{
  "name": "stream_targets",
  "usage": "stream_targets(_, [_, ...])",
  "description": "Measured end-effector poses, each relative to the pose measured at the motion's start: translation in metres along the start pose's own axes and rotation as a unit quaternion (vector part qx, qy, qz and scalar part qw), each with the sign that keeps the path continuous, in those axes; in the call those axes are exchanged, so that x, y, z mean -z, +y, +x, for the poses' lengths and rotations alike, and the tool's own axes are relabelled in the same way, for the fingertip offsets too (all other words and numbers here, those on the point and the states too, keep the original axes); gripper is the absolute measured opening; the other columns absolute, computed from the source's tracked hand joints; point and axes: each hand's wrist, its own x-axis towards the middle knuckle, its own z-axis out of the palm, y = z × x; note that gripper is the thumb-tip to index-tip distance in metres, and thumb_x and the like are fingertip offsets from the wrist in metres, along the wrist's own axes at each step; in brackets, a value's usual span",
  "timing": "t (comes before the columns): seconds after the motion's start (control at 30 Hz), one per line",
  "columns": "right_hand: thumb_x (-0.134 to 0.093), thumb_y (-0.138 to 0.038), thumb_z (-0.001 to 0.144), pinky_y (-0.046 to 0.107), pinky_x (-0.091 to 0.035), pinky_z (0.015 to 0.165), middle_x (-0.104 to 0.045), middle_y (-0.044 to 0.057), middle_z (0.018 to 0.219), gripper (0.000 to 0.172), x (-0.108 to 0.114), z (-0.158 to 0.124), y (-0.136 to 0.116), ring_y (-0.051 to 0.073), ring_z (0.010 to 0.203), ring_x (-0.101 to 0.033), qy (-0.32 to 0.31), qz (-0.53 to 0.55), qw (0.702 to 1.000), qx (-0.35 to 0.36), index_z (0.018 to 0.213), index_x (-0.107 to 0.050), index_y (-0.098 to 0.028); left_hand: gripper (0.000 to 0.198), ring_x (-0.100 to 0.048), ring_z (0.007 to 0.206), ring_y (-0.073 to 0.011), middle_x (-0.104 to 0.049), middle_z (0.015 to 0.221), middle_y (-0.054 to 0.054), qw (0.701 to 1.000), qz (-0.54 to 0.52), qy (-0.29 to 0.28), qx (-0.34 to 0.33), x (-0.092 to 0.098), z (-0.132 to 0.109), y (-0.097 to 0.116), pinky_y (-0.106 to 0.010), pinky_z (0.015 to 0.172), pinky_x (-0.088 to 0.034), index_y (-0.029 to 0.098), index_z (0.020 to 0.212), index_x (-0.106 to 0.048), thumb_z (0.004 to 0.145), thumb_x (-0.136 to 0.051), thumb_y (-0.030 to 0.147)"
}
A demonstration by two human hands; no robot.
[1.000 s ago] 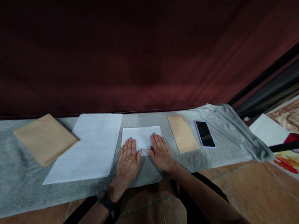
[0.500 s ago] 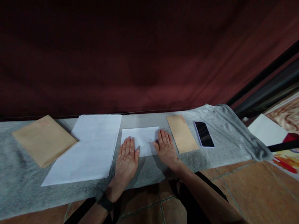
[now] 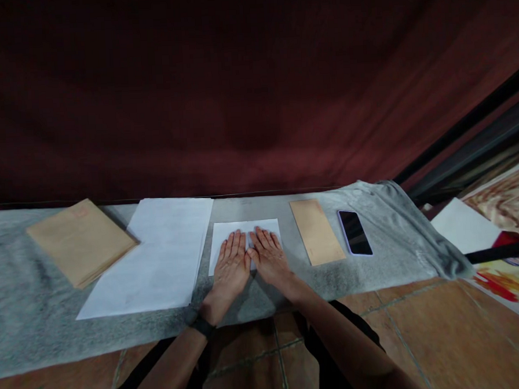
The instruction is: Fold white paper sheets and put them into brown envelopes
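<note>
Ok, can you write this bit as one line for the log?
left hand: flat on small white paper | right hand: flat on it | envelope, phone: lying to the right

On the cloth (image 3: pixel 40 328), the paper stack (image 3: pixel 158 258) lay left of the folded sheet (image 3: pixel 226 231); an envelope (image 3: pixel 316 231) and phone (image 3: pixel 354 232) lay right.

Brown envelope stack (image 3: pixel 81 241) left, white sheets (image 3: pixel 158 258), slim envelope (image 3: pixel 316 231), phone (image 3: pixel 355 232) right
</note>
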Motion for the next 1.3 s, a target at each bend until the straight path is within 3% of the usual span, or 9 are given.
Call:
stream_targets(0.4, [-0.037,-0.04,0.11,0.053,-0.028,0.125,-0.039,0.014,0.165,0.054,-0.007,0.02,0.012,0.03,0.154,-0.035,0.035,-0.027,0.998,-0.04,0.158,-0.044,-0.015,0.063,-0.032,0.156,-0.0314,-0.039,0.163,-0.023,0.997,-0.015,0.039,0.058,-0.004,0.023,-0.01,-0.053,0.127,-0.029,0.0,0.155,-0.041,0.102,-0.03,0.032])
stream_targets(0.77, [-0.034,-0.043,0.111,0.052,-0.026,0.125,-0.036,0.018,0.166,0.061,-0.002,0.016,0.029,0.033,0.153,-0.036,0.049,-0.056,0.995,-0.069,0.159,-0.039,-0.006,0.066,-0.032,0.155,-0.0342,-0.039,0.162,-0.027,0.997,0.014,0.037,0.07,0.004,0.022,-0.017,-0.052,0.127,-0.026,-0.006,0.154,-0.04,0.102,-0.029,0.033])
stream_targets(1.07, [-0.035,-0.043,0.11,0.055,-0.026,0.124,-0.039,0.022,0.163,0.063,0.007,0.008,0.041,0.036,0.151,-0.037,0.064,-0.064,0.991,-0.1,0.157,-0.04,-0.001,0.066,-0.033,0.155,-0.0334,-0.04,0.162,-0.026,0.996,0.027,0.054,0.062,0.003,0.015,-0.021,-0.054,0.126,-0.029,-0.003,0.155,-0.039,0.103,-0.03,0.036])
stream_targets(1.17, [-0.039,-0.044,0.109,0.054,-0.034,0.119,-0.047,0.023,0.159,0.061,0.015,0.007,0.042,0.036,0.145,-0.045,0.061,-0.045,0.99,-0.119,0.154,-0.045,-0.004,0.068,-0.033,0.154,-0.0359,-0.038,0.162,-0.028,0.996,0.028,0.044,0.066,0.004,0.013,-0.021,-0.054,0.126,-0.029,-0.004,0.154,-0.04,0.103,-0.031,0.041])
stream_targets(1.3, [-0.049,-0.042,0.103,0.047,-0.051,0.101,-0.066,0.023,0.135,0.058,0.025,0.01,0.043,0.034,0.119,-0.065,0.056,-0.014,0.986,-0.157,0.151,-0.05,-0.008,0.072,-0.031,0.155,-0.0363,-0.038,0.163,-0.026,0.999,0.011,0.001,0.049,0.004,0.007,-0.01,-0.055,0.126,-0.029,0.0,0.155,-0.041,0.103,-0.035,0.05])
